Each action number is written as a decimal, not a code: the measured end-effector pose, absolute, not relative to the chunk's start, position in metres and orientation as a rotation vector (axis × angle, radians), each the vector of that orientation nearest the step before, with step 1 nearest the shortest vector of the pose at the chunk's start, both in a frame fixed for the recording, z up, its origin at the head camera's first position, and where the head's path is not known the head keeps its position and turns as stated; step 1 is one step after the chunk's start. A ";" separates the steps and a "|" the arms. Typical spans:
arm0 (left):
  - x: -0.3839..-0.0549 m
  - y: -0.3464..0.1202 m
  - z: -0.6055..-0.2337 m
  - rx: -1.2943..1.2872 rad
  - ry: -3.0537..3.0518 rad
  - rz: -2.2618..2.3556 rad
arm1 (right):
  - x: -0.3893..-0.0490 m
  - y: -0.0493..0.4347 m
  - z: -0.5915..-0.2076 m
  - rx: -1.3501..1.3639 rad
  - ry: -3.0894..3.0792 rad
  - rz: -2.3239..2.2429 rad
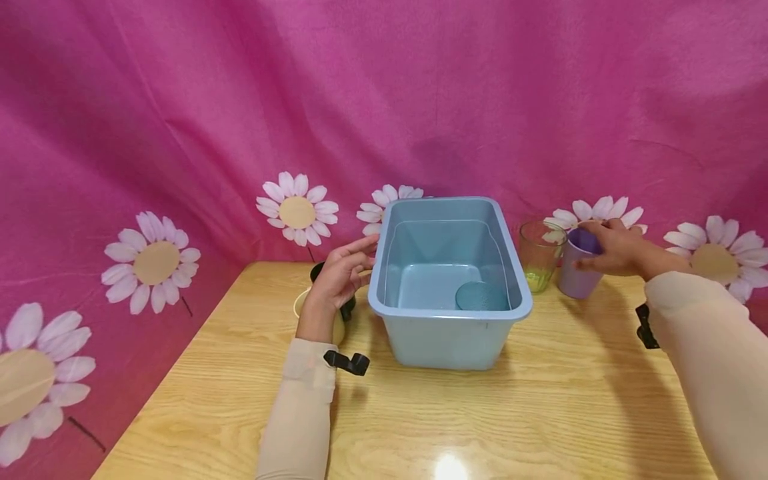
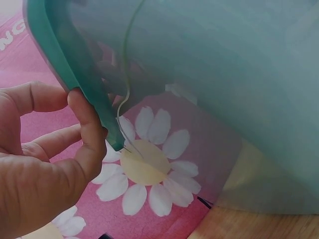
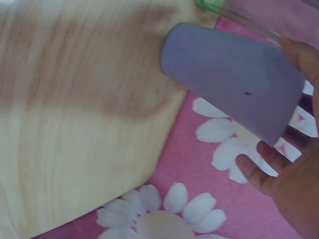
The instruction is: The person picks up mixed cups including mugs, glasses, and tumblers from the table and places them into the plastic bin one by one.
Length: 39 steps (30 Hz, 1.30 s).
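Note:
A grey-blue plastic tub (image 1: 447, 340) stands on the table. At its left rim is my left hand (image 1: 342, 273); in the left wrist view its thumb and a finger pinch the rim (image 2: 84, 94). To the right of the tub, my right hand (image 1: 621, 250) holds a purple cup (image 1: 579, 277) near its mouth. In the right wrist view, the thumb lies along one side of the cup (image 3: 229, 74), with fingers at the opposite side. A round teal piece (image 1: 480, 297) lies inside the tub at the right; its kind is unclear.
Between tub and purple cup stands a clear drinking glass (image 1: 540, 257) with a green-yellow base. Partly hidden behind my left wrist are a pale yellow cup (image 1: 339, 330) and a dark item (image 1: 348, 308). A pink flowered cloth (image 1: 384, 100) hangs behind the wooden table (image 1: 240, 373).

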State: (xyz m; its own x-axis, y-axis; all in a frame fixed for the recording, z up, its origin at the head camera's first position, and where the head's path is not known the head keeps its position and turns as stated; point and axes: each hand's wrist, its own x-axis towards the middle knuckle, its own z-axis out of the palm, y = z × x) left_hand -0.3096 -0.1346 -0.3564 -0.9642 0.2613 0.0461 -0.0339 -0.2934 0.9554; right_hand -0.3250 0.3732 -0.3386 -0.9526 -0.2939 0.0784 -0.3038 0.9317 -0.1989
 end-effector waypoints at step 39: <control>-0.310 -0.133 -0.356 0.294 1.698 2.389 | -0.320 0.390 -0.330 0.284 -3.046 0.322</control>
